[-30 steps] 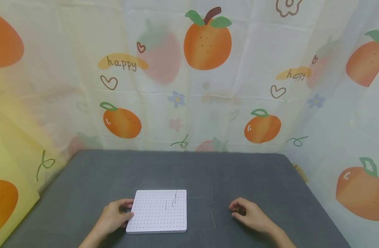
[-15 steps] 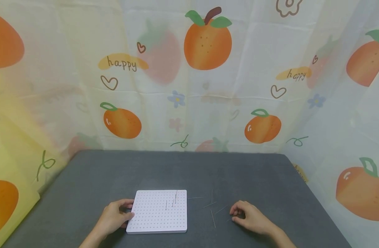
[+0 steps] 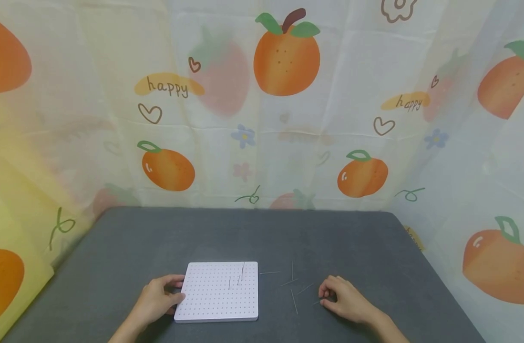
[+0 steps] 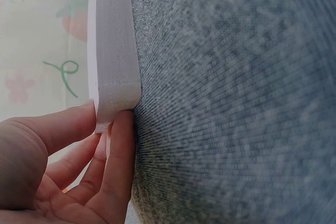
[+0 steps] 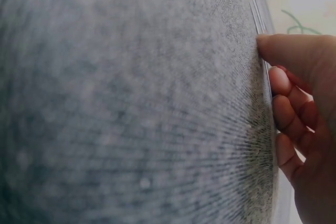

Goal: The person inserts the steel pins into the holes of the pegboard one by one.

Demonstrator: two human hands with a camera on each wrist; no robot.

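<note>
1. Dark grey, fabric-textured tabletop (image 3: 330, 238): spreads under and around the board; its darkness could camouflage anything thin, so a piece might be missed.
2. White, roughly square, perforated pegboard (image 3: 214, 302): lies flat; a bump or pull could slide it and disturb whatever stands in it.
3. Left hand (image 3: 156, 299): at the pegboard's left edge, fingers and thumb gripping it; holding one side only, an uneven pull might tilt or turn it.
4. Right hand (image 3: 345, 297): well right of the pegboard, fingers curled low, beside a thin, straight needle (image 3: 316, 303); I cannot tell whether they pinch it. A weak pinch would probably let it slip.
5. Three thin, dark, straight standing needles (image 3: 229, 283): on the pegboard's right half; a passing hand could knock or bend them.
6. Thin, metallic-looking loose needles (image 3: 293, 301): scattered right of the pegboard; lying close together, they could snag or prick.
</note>
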